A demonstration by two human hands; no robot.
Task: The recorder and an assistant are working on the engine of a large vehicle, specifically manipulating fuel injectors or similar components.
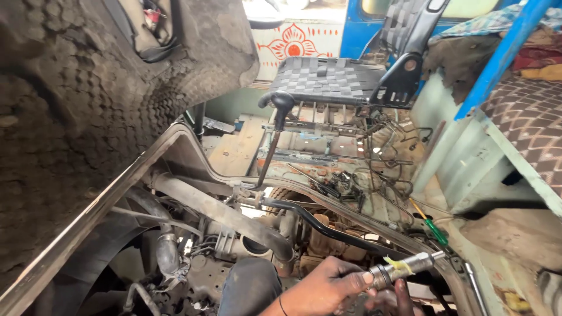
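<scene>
While the hands [351, 289] grip a metal cylinder [404, 266], engine bay [234, 246] lies open.

Inside an opened truck cab, the left hand [325, 287] grips a cylindrical metal part [404, 266] above the engine [234, 251]; right hand's fingers [401, 295] touch it from below, beneath a woven seat [328, 79].

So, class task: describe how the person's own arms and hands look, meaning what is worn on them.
Both hands are bare, no gloves. The left hand has a thin dark band at the wrist and a dark grey sleeve up the forearm. Of the right hand only fingers show.
</scene>
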